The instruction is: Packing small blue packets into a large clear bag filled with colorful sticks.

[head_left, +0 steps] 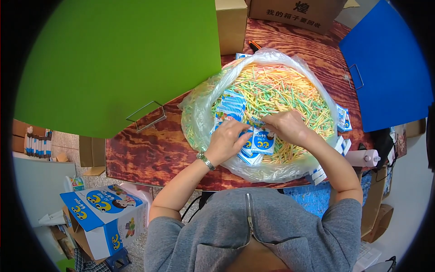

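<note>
A large clear plastic bag [204,97], its rim rolled open, is full of thin pastel sticks [290,90] in yellow, green and pink. Several small blue-and-white packets lie on the sticks, a fanned stack of packets [232,105] at the left. My left hand [228,139], with a metal watch on the wrist, bends over a packet [263,139] near the bag's front, thumb and fingers closed at its upper left edge. Opposite, my right hand [290,128] pinches the same packet's upper right corner. My fingers partly hide its top edge.
The red wood-grain table [140,158] carries a green panel [118,59] at left and a blue panel [385,68] at right. Cardboard boxes [294,16] stand behind. A pink bottle [362,158] and more packets [343,119] sit right of the bag. A printed carton [104,213] stands lower left.
</note>
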Demonstrator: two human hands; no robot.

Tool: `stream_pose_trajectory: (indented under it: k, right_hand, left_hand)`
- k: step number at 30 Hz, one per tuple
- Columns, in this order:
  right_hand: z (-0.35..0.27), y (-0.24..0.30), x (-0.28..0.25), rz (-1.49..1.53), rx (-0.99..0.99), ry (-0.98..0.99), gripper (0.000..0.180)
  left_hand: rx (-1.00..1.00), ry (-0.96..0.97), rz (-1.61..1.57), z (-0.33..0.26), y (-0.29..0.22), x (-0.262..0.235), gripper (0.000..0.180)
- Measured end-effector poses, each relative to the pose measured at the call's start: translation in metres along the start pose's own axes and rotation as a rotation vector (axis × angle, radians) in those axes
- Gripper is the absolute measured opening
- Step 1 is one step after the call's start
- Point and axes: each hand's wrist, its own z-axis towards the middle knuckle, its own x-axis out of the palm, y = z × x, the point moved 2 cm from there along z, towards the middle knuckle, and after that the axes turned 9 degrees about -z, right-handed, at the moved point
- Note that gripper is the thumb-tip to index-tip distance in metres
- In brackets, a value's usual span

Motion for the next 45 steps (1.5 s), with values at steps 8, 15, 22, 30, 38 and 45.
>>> stream_pose_trajectory:
  k: [8, 15, 22, 30, 38, 45]
  right_hand:
    - [-0.011, -0.01, -0.019, 0.204, -0.032, -0.274, 0.028]
    - [-0.007, 0.008, -0.034, 0.475, 0.055, -0.422, 0.014]
    - [-0.013, -0.007, -0.045, 0.432, -0.03, -0.37, 0.013]
    - [-0.005, -0.051, -0.06, 0.572, -0.114, -0.109, 0.02]
    - [-0.002, -0.196, -0.014, -0.168, 0.187, 0.039, 0.034]
    - [0.02, -0.203, 0.011, -0.189, 0.225, 0.207, 0.04]
  left_hand:
    - [-0.023, -0.081, -0.103, 0.007, -0.014, -0.003, 0.025]
    - [-0.304, 0.167, -0.648, 0.021, -0.007, 0.009, 0.023]
    - [-0.357, 0.117, -0.68, 0.04, -0.016, 0.014, 0.014]
    - [-0.341, 0.178, -0.715, 0.049, -0.029, 0.013, 0.011]
    - [-0.364, -0.009, -0.724, 0.044, -0.014, 0.012, 0.011]
    - [-0.307, -0.038, -0.72, 0.037, -0.005, 0.008, 0.011]
